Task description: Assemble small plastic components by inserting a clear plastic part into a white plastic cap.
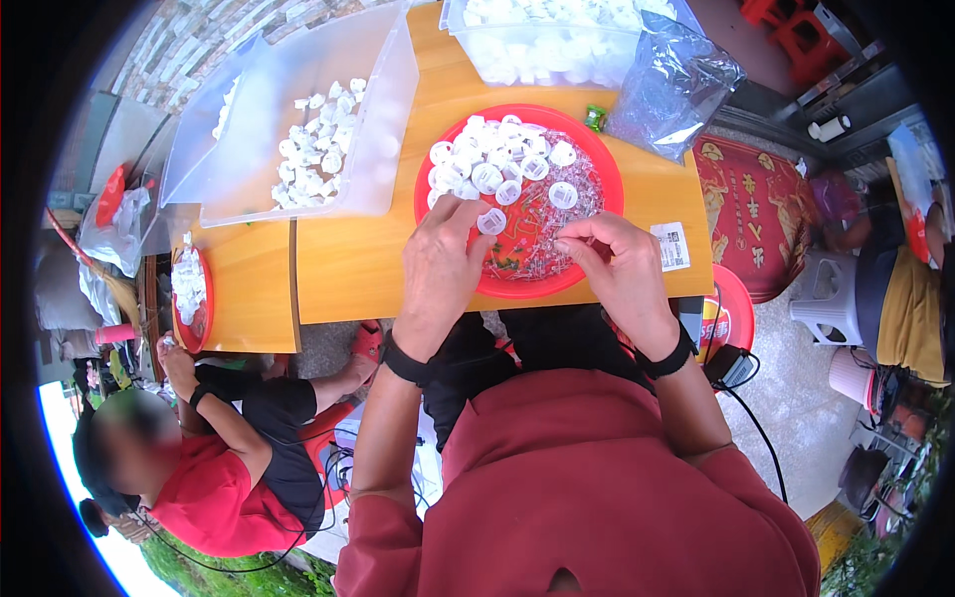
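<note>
A red round tray (619,189) stands on the wooden table in front of me. White round plastic caps (487,179) are heaped in its left and far part, and many small clear plastic pieces (587,189) are spread over its right side. At the tray's left near edge, my left hand (445,261) is closed on a white plastic cap (490,221) between thumb and fingers. My right hand (622,261) pinches at the tray's right near side, over the clear pieces. Whatever sits between its fingertips is too small to make out.
A large clear bin (388,129) with white parts is at the far left; another full bin (557,60) stands at the back. A clear plastic bag (667,90) and a white label (670,247) lie right. A seated co-worker (229,468) handles parts beside another red tray (207,298).
</note>
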A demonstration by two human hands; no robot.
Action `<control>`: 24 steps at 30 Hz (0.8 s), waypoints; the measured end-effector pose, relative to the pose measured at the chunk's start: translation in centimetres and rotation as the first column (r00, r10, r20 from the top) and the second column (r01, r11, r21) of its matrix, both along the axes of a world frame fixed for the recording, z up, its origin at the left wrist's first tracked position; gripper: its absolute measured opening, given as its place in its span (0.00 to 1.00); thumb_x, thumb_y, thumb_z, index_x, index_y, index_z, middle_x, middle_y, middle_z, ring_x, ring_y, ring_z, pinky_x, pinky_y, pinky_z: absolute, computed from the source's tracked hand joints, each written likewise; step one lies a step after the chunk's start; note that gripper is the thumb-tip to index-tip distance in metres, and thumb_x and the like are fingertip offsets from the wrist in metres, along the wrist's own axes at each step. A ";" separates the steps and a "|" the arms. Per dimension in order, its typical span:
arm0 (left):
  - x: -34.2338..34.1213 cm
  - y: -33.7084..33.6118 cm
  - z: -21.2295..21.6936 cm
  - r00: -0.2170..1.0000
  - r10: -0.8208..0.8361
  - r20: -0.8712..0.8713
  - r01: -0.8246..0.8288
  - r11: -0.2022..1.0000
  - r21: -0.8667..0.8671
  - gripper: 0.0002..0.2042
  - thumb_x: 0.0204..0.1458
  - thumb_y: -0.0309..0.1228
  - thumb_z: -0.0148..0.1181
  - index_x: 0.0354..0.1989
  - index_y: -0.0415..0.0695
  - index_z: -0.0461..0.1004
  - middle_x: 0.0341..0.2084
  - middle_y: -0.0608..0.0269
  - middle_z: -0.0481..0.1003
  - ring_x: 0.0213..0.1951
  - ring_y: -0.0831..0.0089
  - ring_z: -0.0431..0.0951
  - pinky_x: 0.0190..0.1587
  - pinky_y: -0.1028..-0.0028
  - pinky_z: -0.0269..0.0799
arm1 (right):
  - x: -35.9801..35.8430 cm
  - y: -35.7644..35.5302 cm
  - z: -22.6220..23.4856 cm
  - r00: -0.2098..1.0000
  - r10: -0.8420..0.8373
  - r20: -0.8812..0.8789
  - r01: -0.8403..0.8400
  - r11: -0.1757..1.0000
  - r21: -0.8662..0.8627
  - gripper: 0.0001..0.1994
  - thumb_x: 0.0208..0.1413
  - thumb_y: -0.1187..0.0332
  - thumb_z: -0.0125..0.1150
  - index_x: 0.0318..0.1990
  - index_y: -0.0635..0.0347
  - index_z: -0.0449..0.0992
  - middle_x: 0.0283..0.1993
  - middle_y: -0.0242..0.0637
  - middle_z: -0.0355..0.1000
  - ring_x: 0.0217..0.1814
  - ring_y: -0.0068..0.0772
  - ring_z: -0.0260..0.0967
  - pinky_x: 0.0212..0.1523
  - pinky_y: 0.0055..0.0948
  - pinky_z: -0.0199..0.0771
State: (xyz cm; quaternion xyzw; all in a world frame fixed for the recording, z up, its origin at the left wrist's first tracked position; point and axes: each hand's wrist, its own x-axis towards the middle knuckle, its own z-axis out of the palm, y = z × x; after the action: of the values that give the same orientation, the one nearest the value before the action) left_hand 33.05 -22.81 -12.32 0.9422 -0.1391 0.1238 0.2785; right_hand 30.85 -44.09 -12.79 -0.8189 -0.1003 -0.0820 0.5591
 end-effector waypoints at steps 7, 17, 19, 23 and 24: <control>0.9 -0.2 -2.5 0.999 -0.040 -0.006 0.041 0.995 0.091 0.11 0.46 0.23 0.66 0.40 0.41 0.78 0.31 0.56 0.77 0.32 0.60 0.80 0.35 0.67 0.74 | 2.5 1.0 0.1 0.994 0.065 0.088 -0.017 0.886 -0.463 0.02 0.50 0.73 0.64 0.28 0.59 0.79 0.30 0.42 0.75 0.34 0.45 0.76 0.32 0.39 0.74; -3.0 0.3 -0.5 0.864 -0.122 -0.488 -0.383 0.469 -0.796 0.04 0.59 0.25 0.58 0.39 0.39 0.76 0.30 0.66 0.78 0.28 0.82 0.76 0.31 0.80 0.69 | 6.0 4.6 -1.1 0.981 0.193 0.003 -0.126 0.647 -0.752 0.08 0.51 0.69 0.62 0.27 0.66 0.78 0.30 0.49 0.75 0.34 0.51 0.75 0.32 0.46 0.74; -4.0 0.5 -0.9 0.848 -0.171 -0.502 -0.402 0.409 -0.819 0.06 0.60 0.27 0.58 0.43 0.40 0.75 0.30 0.69 0.77 0.26 0.85 0.71 0.28 0.83 0.64 | 6.1 4.8 -0.9 0.974 0.222 -0.055 -0.182 0.606 -0.775 0.08 0.51 0.69 0.61 0.31 0.68 0.78 0.33 0.51 0.75 0.37 0.52 0.76 0.34 0.44 0.74; -4.5 -0.6 -1.3 0.829 -0.168 -0.534 -0.435 0.407 -0.804 0.09 0.62 0.33 0.57 0.46 0.44 0.77 0.28 0.73 0.75 0.23 0.89 0.64 0.25 0.85 0.56 | 5.7 4.6 -0.4 0.967 0.247 -0.057 -0.191 0.560 -0.806 0.08 0.53 0.70 0.61 0.35 0.67 0.76 0.35 0.52 0.74 0.41 0.52 0.75 0.37 0.40 0.74; -4.6 -1.0 -1.1 0.832 -0.160 -0.531 -0.437 0.400 -0.806 0.09 0.62 0.33 0.57 0.46 0.44 0.77 0.28 0.73 0.75 0.23 0.89 0.64 0.25 0.85 0.56 | 5.5 4.5 0.1 0.968 0.235 -0.090 -0.237 0.732 -0.639 0.09 0.55 0.69 0.60 0.36 0.67 0.76 0.36 0.49 0.75 0.41 0.46 0.76 0.38 0.37 0.74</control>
State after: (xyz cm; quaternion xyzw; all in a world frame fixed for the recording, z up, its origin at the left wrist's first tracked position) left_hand 28.50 -23.82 -13.43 0.6399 0.1166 -0.0628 0.7569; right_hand 36.33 -39.59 -12.69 -0.9416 -0.2244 0.0301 0.2492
